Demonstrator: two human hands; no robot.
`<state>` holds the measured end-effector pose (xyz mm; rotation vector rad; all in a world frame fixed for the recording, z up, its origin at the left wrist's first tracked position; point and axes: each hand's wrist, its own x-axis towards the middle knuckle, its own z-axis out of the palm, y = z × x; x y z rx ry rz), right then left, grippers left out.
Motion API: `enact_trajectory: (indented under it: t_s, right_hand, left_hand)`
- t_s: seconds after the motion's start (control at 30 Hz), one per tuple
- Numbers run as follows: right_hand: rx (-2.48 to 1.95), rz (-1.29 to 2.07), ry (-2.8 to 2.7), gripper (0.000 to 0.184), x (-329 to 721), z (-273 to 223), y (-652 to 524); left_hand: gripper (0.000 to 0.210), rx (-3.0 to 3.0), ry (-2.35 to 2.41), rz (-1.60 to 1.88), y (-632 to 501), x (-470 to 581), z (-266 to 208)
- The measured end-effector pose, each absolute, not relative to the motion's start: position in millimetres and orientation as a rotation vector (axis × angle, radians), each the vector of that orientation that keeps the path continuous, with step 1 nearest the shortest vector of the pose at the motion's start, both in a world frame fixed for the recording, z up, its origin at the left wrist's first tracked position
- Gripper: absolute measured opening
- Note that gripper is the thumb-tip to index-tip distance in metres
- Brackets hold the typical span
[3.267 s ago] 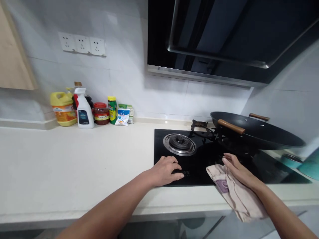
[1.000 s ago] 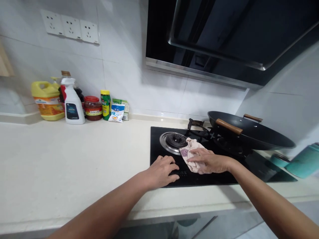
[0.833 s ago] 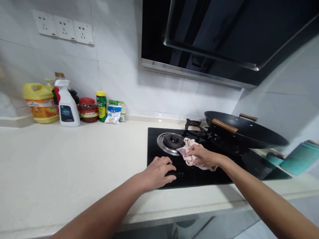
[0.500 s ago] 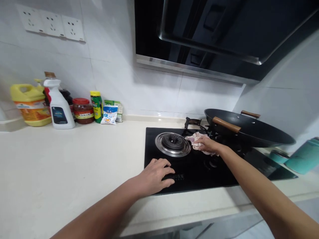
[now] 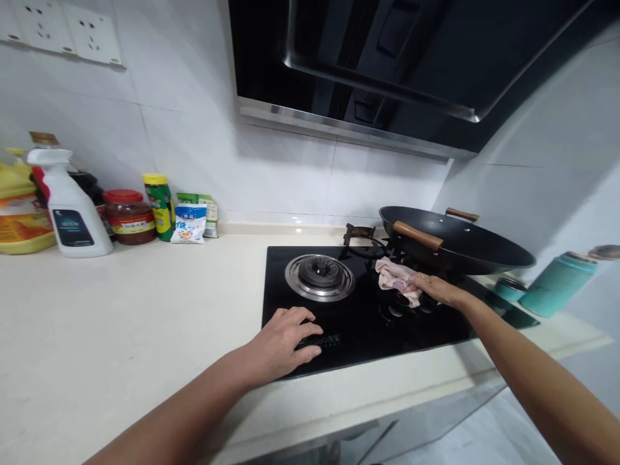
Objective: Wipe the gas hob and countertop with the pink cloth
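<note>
Left hand (image 5: 285, 337) spread flat on the front edge of the black glass hob (image 5: 358, 323), holding nothing, steel burner (image 5: 320, 277) beyond, right hand (image 5: 436, 287) pressing a crumpled pink cloth (image 5: 396, 279) onto the hob, just beneath the wok (image 5: 455, 248).

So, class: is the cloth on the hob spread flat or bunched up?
Bunched up: the cloth lies crumpled in folds under the right hand.

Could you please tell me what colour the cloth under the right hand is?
The cloth is pale pink, seen in the head view.
</note>
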<state>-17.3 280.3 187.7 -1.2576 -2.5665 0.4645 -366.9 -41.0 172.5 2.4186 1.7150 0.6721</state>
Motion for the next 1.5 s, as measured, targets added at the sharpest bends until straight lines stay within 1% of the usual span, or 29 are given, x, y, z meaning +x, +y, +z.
enact_trajectory:
  t_s: [0.1, 0.2, 0.3, 0.37, 0.5, 0.57, 0.67, 0.7, 0.77, 0.83, 0.87, 0.93, 1.03, 1.1, 1.33, 1.5]
  right_hand:
    - [-1.27, 0.406, -2.468, 0.067, -5.9, 173.1, 273.7]
    - [-1.267, 0.28, -2.457, 0.068, 6.6, 163.8, 272.7]
    - [-1.258, 0.198, -2.483, 0.06, 18.6, 162.3, 273.6]
    - [-1.278, 0.173, -2.479, 0.058, 26.2, 163.9, 272.4]
    - [-1.482, 0.095, -2.393, 0.073, 44.8, 166.4, 262.3]
    - [-1.587, 0.081, -2.362, 0.075, 56.1, 165.5, 254.0]
    - [-1.594, 0.078, -2.381, 0.063, 68.9, 160.0, 240.4]
    - [-1.591, 0.029, -2.382, 0.059, 70.9, 156.9, 236.6]
    - [-1.636, -0.185, -2.315, 0.053, 71.5, 149.6, 232.1]
    - [-1.699, -0.419, -2.177, 0.057, 70.2, 142.4, 233.4]
    - [-1.712, -0.48, -2.129, 0.059, 69.9, 139.5, 236.1]
    - [-1.715, -0.438, -2.144, 0.061, 70.3, 135.8, 244.3]
    - [-1.77, -0.224, -2.256, 0.061, 72.0, 135.4, 255.3]
    - [-1.818, -0.153, -2.261, 0.062, 71.2, 136.6, 256.3]
    - [-1.851, -0.268, -2.19, 0.057, 52.7, 134.9, 218.2]
    - [-1.796, -0.355, -2.229, 0.053, 33.7, 133.5, 180.2]
  left_hand:
    - [0.033, 2.415, 1.719, 0.672, -42.0, -367.0, 172.2]
    - [0.033, 2.401, 1.729, 0.654, -43.3, -366.1, 173.7]
    - [0.033, 2.411, 1.736, 0.627, -43.7, -365.0, 175.9]
    - [0.033, 2.425, 1.736, 0.623, -43.6, -364.5, 177.6]
    - [0.032, 2.423, 1.739, 0.634, -44.0, -363.5, 180.1]
    - [0.031, 2.422, 1.742, 0.633, -44.3, -362.8, 180.0]
    - [0.031, 2.437, 1.747, 0.642, -44.2, -362.1, 177.9]
    - [0.031, 2.441, 1.748, 0.649, -44.0, -362.1, 177.2]
    - [0.031, 2.442, 1.744, 0.662, -43.3, -362.3, 176.3]
    - [0.031, 2.436, 1.74, 0.67, -42.8, -362.6, 176.7]
    - [0.031, 2.431, 1.738, 0.668, -42.7, -362.6, 177.3]
    - [0.031, 2.419, 1.737, 0.657, -42.6, -362.6, 178.8]
    - [0.032, 2.402, 1.742, 0.64, -42.8, -362.6, 180.1]
    - [0.032, 2.402, 1.736, 0.646, -42.4, -363.2, 179.3]
    - [0.034, 2.418, 1.713, 0.654, -39.2, -366.2, 173.8]
    - [0.038, 2.429, 1.687, 0.687, -37.2, -365.3, 172.7]
